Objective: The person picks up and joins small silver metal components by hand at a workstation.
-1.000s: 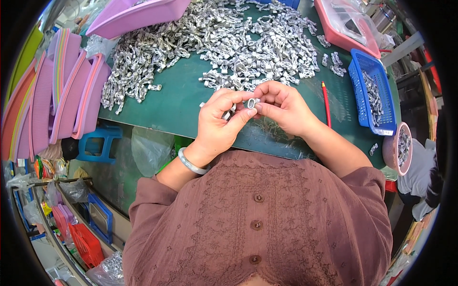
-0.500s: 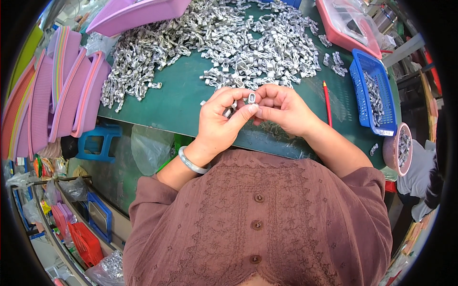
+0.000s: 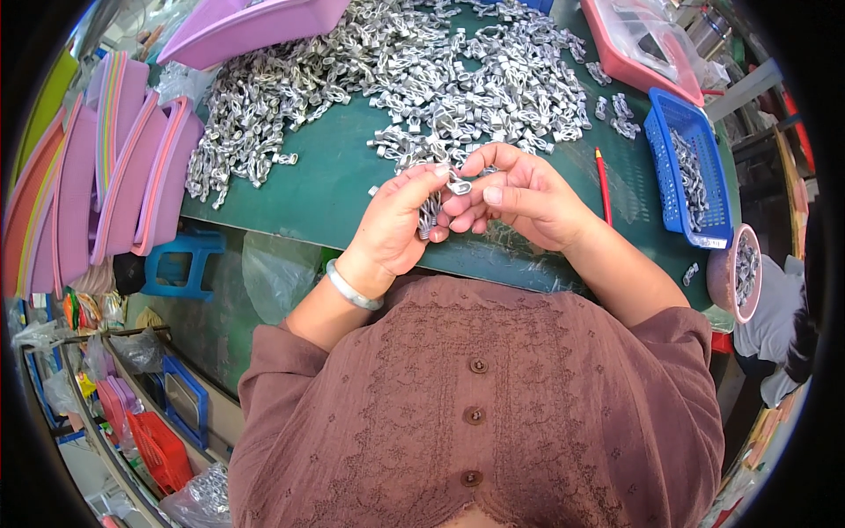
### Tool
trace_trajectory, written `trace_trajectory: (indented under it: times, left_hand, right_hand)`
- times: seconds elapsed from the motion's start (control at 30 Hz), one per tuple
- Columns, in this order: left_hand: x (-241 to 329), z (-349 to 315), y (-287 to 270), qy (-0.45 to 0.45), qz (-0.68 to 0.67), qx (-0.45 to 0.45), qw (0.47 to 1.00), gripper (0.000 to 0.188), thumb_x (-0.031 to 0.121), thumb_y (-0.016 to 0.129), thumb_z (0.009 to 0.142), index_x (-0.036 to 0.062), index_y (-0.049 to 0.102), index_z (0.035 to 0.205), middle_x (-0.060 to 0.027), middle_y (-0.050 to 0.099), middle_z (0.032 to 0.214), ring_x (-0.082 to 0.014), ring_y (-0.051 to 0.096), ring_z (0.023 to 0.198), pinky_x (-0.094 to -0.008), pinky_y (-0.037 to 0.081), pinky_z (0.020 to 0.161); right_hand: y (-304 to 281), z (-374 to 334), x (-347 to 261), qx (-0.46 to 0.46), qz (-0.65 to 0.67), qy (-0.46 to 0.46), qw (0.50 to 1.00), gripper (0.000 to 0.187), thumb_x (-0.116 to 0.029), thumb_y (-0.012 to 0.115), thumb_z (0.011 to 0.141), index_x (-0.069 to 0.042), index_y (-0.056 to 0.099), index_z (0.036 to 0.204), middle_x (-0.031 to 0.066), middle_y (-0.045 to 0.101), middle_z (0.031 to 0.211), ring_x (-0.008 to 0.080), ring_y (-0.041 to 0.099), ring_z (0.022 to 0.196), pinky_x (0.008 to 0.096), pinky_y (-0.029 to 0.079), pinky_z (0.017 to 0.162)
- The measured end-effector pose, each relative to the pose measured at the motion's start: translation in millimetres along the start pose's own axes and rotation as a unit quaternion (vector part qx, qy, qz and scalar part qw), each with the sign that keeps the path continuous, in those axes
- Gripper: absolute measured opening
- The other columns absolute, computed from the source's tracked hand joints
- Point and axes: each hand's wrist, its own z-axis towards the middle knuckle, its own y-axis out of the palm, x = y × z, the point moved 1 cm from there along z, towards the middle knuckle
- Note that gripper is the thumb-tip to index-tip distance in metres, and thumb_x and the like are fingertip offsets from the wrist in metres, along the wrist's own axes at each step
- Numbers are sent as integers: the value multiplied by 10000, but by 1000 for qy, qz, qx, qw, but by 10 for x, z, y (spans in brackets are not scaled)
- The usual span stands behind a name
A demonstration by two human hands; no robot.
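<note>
My left hand (image 3: 394, 211) is closed, its thumb and forefinger pinching a small silver metal link piece (image 3: 459, 187) with a rounded, looped end. More of the same link pieces (image 3: 429, 216) are tucked between its palm and fingers. Close on the right, my right hand (image 3: 526, 201) has its thumb and forefinger spread apart, while its lower fingers reach toward the left hand's fingertips; whether they touch is unclear. Beyond both hands, a broad heap of silver link pieces (image 3: 480, 92) covers the far part of the green table (image 3: 330, 167).
A red pencil (image 3: 604, 187) lies right of my hands. Farther right are a blue basket (image 3: 662, 167) and a pink bowl (image 3: 751, 242), both with metal pieces. A pink tray (image 3: 607, 40) stands far right, purple trays (image 3: 163, 172) at left. A blue stool (image 3: 180, 264) stands below.
My right thumb and forefinger have come apart from the link piece. The left hand has turned, tilting the piece and showing more of the ones in its palm.
</note>
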Motion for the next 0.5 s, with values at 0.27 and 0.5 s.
trace_trajectory:
  times: [0.27, 0.5]
  left_hand:
    - [-38, 19, 24, -61, -87, -34, 994, 147, 222, 476, 890, 81, 513, 886, -11, 533, 683, -109, 515, 580, -179, 359, 402]
    - [-65, 22, -32, 25, -31, -16, 999, 159, 197, 500, 888, 67, 559, 956, -3, 558, 722, -80, 516, 598, -182, 357, 431]
  right_hand:
    - [-8, -1, 3, -9, 6, -9, 1000, 280, -147, 536, 864, -23, 433, 1093, 166, 620, 997, 216, 626, 878, 273, 457, 721]
    - [9, 1, -4, 9, -9, -7, 1000, 262, -152, 545, 862, -25, 447, 1069, 155, 626, 966, 204, 628, 843, 271, 460, 709]
